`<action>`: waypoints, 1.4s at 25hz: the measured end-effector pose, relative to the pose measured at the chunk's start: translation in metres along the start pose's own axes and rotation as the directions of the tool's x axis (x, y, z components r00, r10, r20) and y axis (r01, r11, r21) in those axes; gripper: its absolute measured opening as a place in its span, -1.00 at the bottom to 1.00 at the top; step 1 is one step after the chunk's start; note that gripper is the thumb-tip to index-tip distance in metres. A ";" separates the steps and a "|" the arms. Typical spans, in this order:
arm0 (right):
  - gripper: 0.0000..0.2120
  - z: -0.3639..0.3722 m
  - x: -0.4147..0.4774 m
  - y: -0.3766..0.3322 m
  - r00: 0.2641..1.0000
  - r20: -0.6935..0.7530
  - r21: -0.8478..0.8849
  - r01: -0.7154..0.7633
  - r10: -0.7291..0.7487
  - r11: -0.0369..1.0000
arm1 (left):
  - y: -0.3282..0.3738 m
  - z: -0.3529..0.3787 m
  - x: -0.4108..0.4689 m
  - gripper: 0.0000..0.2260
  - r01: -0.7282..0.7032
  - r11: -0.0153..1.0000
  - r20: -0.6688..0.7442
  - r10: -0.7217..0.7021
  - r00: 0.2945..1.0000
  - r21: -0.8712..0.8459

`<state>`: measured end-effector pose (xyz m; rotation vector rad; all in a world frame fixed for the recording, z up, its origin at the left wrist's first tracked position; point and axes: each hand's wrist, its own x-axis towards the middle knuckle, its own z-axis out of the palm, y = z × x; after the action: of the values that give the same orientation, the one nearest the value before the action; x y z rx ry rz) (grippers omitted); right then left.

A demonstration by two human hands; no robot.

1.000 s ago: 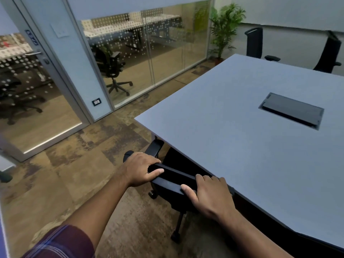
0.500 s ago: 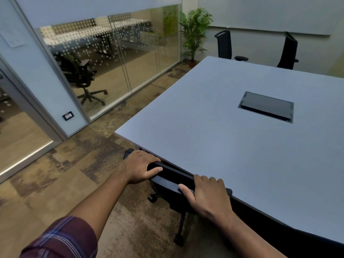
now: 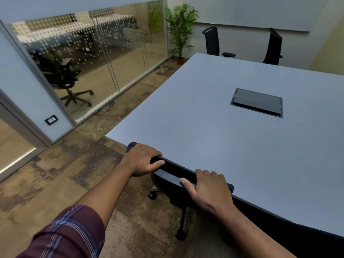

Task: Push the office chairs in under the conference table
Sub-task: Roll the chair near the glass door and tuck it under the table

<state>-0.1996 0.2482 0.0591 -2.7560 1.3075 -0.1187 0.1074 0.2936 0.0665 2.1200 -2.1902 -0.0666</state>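
A black office chair (image 3: 168,175) stands right at the near edge of the grey conference table (image 3: 214,131), its seat hidden under the top. Only the top bar of its backrest, an armrest tip and the wheeled base show. My left hand (image 3: 144,159) grips the left end of the backrest top. My right hand (image 3: 208,189) grips the right end of the same bar, fingers curled over it against the table edge. Two more black chairs (image 3: 212,41) (image 3: 273,47) stand at the table's far side, their backs apart from the edge.
A dark cable hatch (image 3: 257,102) is set in the tabletop. A glass wall (image 3: 104,53) runs along the left with another chair behind it. A potted plant (image 3: 179,30) stands in the far corner. Brown carpet floor (image 3: 55,174) lies open to my left.
The chair has slid further under the table; its armrest is now mostly hidden by the top. Both hands kept their grip. My view swung right.
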 end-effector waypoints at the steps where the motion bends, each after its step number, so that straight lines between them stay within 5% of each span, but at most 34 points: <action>1: -0.08 0.001 0.002 -0.002 1.000 -0.002 -0.002 -0.009 0.009 1.000 | -0.004 0.000 0.002 -0.45 -0.001 1.000 0.004 0.001 1.000 0.001; 16: -0.18 0.004 0.012 -0.008 0.998 0.000 0.023 -0.070 0.070 0.997 | -0.002 -0.007 -0.001 -0.32 0.013 0.999 0.029 -0.014 0.999 0.029; 23: 0.04 0.001 0.061 -0.031 0.994 0.094 0.176 -0.077 0.061 0.981 | -0.007 0.000 -0.009 -0.18 0.157 0.987 -0.006 -0.157 0.988 -0.016; 35: 0.02 0.035 0.276 -0.154 0.986 0.102 0.186 0.109 -0.129 0.977 | -0.205 -0.024 0.017 -0.02 0.351 0.934 -0.072 -0.346 0.935 0.070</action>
<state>0.0972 0.1328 0.0504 -2.6443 1.0488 -0.0820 0.3131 0.2707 0.0709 2.4984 -1.7884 0.0609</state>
